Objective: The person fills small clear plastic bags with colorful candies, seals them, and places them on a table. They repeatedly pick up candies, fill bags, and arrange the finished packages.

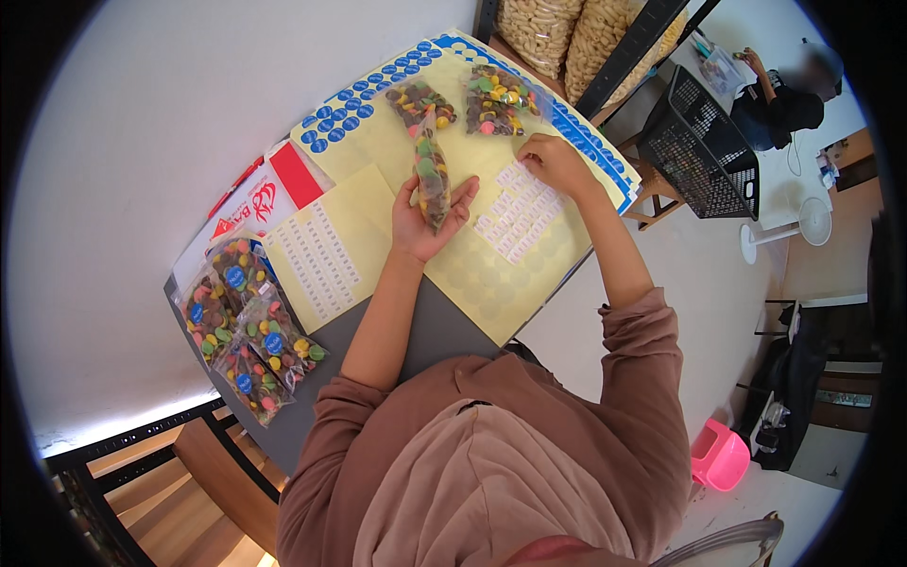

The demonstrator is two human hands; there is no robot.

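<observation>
My left hand point(425, 230) holds up a clear plastic bag of coloured candy pieces point(432, 173), seen edge-on, with its base in the palm. The fingers of my right hand point(556, 163) are bent down at the upper edge of a sheet of small white labels point(521, 212); whether a label is pinched between them is hidden. Beyond my hands lie a bag of the same candy point(418, 103) and more bagged candy point(499, 103) on yellow backing paper point(468, 159). Left of my left hand is a second sheet of small labels point(315, 259).
Candy bags with round blue stickers point(255, 333) lie on the grey table point(382, 333) at left. Blue sticker sheets point(340, 117) line the back. Large snack bags point(542, 35) stand behind a black shelf post point(620, 57). Right are a black crate point(698, 142) and a seated person point(779, 106).
</observation>
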